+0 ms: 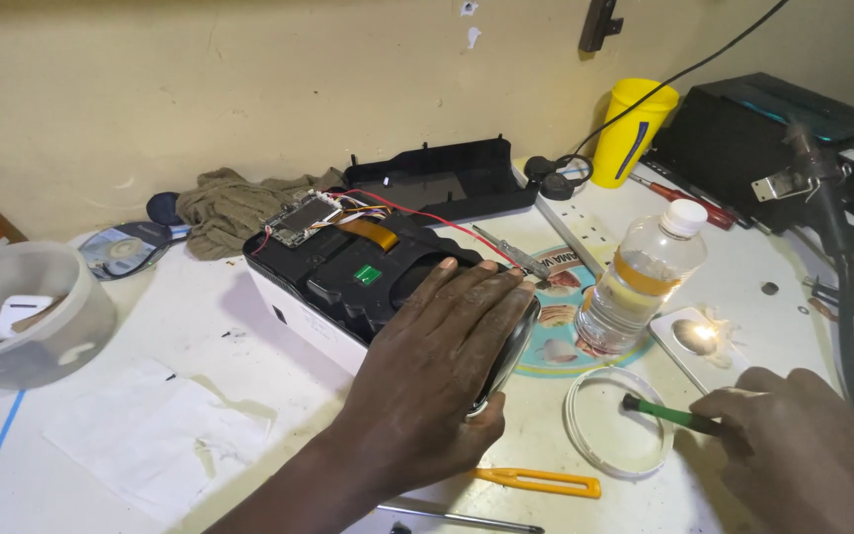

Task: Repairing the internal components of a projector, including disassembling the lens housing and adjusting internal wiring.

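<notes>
— So, where does everything sit around the opened black device (368,272)?

— The left hand (437,371) lies flat across its near right corner, fingers together and stretched toward the back, palm pressing down on the casing. The fingertips end just short of the round printed mat (555,346), which is just right of the device.

— And the other hand?

— The right hand (793,445) is well to the right of the device, on the near side of the table. Its fingers are folded around the green-handled tool (669,415), gripping it toward the rear end.

— Which way does the tool point?

— Its long axis runs nearly level, slanting slightly up to the left, dark tip aimed back toward the device. The tip hangs over the white plastic ring (617,423), which lies between the right hand and the device.

— So which hand is nearer the device?

— The left one, plainly; it is touching it. The right is apart from it, with the ring and the clear bottle (640,287) between.

— Anything else close by?

— An orange-handled tool (538,482) lies just in front of the device, near the left wrist. The small circuit board (300,220) with its red wires sits on the device's far left corner, away from both hands.
</notes>
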